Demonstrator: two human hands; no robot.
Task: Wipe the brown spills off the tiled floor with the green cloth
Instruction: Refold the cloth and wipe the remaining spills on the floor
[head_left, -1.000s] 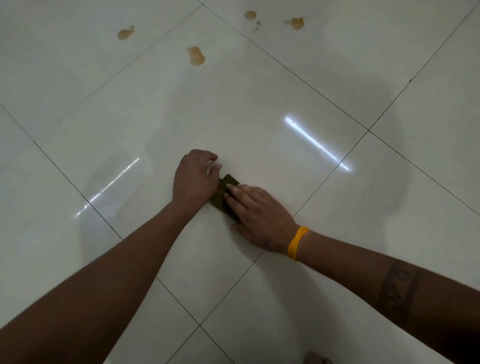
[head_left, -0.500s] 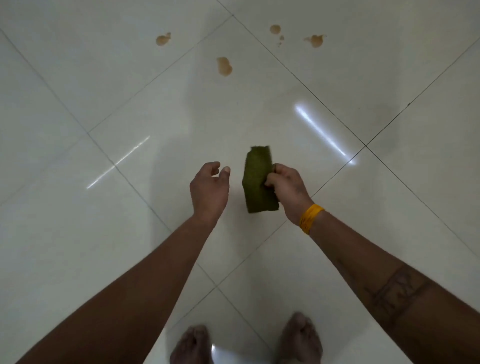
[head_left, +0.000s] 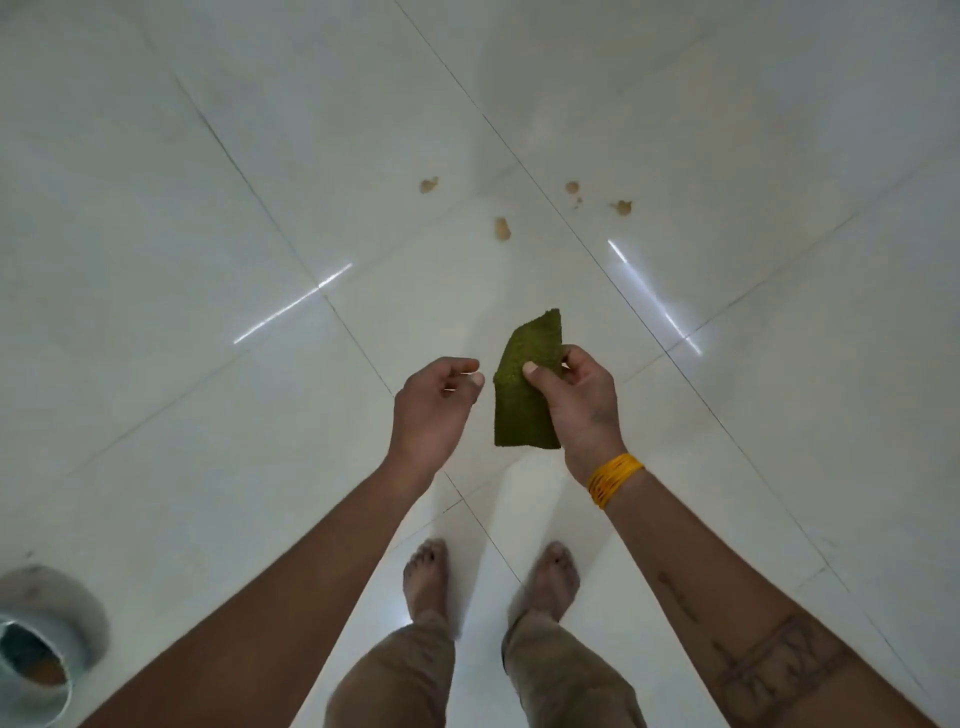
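We stand with the green cloth (head_left: 527, 387) pinched in our right hand (head_left: 576, 402), our left hand (head_left: 434, 402) loosely open and empty. The brown spills (head_left: 502, 229) lie farther ahead; we should crouch, flatten the cloth and sweep each spot.

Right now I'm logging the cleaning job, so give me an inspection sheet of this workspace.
Surface: glossy pale tiled floor, light streaks reflected on it.
Job's things: green cloth held up off the floor; brown spills unwiped ahead, four main spots plus small specks, spread across two or three tiles.
Clutter: metal pot at lower left, something brown inside.
Grips: right hand pinches the cloth, thumb on its face; left hand beside it, fingers loosely curled, holding nothing.
Cables: nothing seen.
Surroundings: person standing barefoot, tan trousers, orange band on the right wrist.
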